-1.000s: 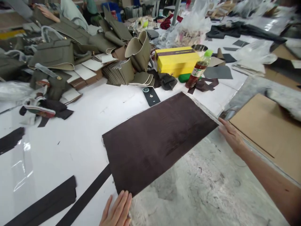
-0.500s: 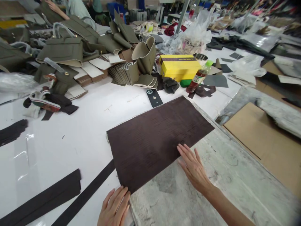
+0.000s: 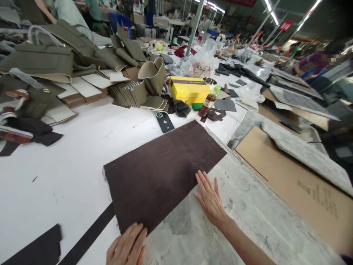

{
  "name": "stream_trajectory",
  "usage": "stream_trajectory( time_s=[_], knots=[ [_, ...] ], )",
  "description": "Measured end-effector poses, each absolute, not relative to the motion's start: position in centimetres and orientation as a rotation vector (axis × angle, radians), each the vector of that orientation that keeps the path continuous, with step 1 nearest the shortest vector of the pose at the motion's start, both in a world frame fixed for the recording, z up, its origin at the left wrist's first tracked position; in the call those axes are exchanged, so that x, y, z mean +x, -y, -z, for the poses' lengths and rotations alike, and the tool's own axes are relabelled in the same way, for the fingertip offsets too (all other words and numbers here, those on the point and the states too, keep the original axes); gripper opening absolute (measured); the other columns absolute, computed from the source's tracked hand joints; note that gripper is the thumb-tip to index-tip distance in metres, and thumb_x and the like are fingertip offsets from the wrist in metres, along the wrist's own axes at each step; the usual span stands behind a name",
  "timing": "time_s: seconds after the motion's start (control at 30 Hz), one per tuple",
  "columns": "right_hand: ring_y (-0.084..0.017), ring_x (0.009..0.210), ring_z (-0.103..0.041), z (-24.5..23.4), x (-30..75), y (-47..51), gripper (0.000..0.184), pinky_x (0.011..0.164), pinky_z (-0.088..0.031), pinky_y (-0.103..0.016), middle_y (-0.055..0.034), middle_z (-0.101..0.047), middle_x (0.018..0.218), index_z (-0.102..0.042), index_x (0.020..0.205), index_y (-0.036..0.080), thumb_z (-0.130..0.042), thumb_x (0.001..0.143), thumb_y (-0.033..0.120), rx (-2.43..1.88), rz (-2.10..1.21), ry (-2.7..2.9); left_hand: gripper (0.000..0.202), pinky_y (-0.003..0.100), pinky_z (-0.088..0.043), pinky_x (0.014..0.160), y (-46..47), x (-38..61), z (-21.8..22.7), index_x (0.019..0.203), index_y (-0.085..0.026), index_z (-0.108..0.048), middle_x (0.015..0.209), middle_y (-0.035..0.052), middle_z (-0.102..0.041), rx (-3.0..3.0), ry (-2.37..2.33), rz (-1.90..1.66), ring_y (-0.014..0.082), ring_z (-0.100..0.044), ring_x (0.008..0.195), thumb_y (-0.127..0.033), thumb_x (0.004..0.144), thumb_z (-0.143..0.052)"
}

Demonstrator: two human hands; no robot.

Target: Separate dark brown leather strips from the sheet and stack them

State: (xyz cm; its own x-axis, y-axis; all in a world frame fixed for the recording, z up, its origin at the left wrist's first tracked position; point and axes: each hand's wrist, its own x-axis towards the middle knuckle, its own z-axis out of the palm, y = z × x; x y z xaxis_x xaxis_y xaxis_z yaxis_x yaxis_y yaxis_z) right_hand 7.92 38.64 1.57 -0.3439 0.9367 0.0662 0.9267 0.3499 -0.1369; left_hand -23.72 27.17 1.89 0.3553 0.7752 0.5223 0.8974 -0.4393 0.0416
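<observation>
A dark brown rectangular sheet of fabric or leather (image 3: 165,169) lies flat over a grey, stained board (image 3: 234,206). My right hand (image 3: 210,198) rests on its near edge, right of the middle, with fingers stretched out flat. At the sheet's near left corner my left hand (image 3: 128,244) lays its fingertips on the edge; its fingers are extended and the wrist is cut off by the frame. Neither hand grasps anything. From under the sheet's left side runs a dark strip (image 3: 89,235).
A phone (image 3: 164,122), a bottle of red drink (image 3: 209,102) and a yellow box (image 3: 189,89) stand beyond the sheet. Olive bags (image 3: 41,60) and stacked pieces crowd the far left. Cardboard (image 3: 292,187) lies at right. A person in purple (image 3: 314,62) is at far right.
The camera view has tilted up and turned right, so the scene appears shifted left and more of the hall shows. Both hands stay at the sheet's near edge, fingers flat.
</observation>
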Motion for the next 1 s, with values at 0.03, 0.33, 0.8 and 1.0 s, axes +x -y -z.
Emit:
stream_trajectory(
  time_s=[0.03, 0.33, 0.8, 1.0],
  knots=[
    [-0.026, 0.141, -0.014, -1.7, 8.1, -38.9, 0.066, 0.114, -0.004, -0.058, -0.0054, -0.017, 0.153, 0.009, 0.15, 0.026, -0.028, 0.099, 0.045, -1.729, -0.097, 2.445, 0.032, 0.032, -0.039, 0.087, -28.2, -22.8, -2.4, 0.113, -0.015, -0.062, 0.111, 0.0063, -0.069, -2.4, 1.471, 0.68, 0.0179, -0.057, 0.108, -0.022, 0.084, -0.049],
    [-0.024, 0.142, -0.005, -1.7, 8.0, -43.8, 0.063, 0.113, 0.001, -0.057, -0.0041, -0.011, 0.154, 0.007, 0.15, 0.023, -0.023, 0.099, 0.048, -1.722, -0.007, 2.507, 0.055, 0.042, -0.029, 0.11, -35.7, -14.0, -3.1, 0.143, -0.021, -0.025, 0.153, -0.0058, -0.027, -2.58, 1.47, 0.292, 0.0164, -0.022, 0.14, -0.041, 0.092, -0.035],
    [-0.022, 0.142, -0.006, 0.6, 14.0, -47.5, 0.064, 0.113, 0.002, -0.058, -0.0009, -0.012, 0.154, 0.004, 0.15, 0.027, -0.019, 0.097, 0.056, -1.865, -0.066, 2.493, 0.065, 0.053, -0.034, 0.108, -36.6, -13.4, -0.6, 0.144, -0.018, -0.017, 0.154, 0.0013, -0.024, -2.745, 1.473, 0.168, 0.0225, -0.025, 0.14, -0.051, 0.091, -0.035],
    [-0.023, 0.142, -0.006, 1.2, 18.5, -50.2, 0.061, 0.111, 0.0, -0.061, 0.0004, -0.013, 0.154, -0.003, 0.15, 0.027, -0.015, 0.098, 0.055, -2.07, -0.105, 2.319, 0.066, 0.054, -0.036, 0.108, -36.7, -13.4, -0.6, 0.145, -0.018, -0.014, 0.154, 0.0018, -0.023, -2.785, 1.486, 0.186, 0.0226, -0.026, 0.14, -0.052, 0.091, -0.033]
  ],
)
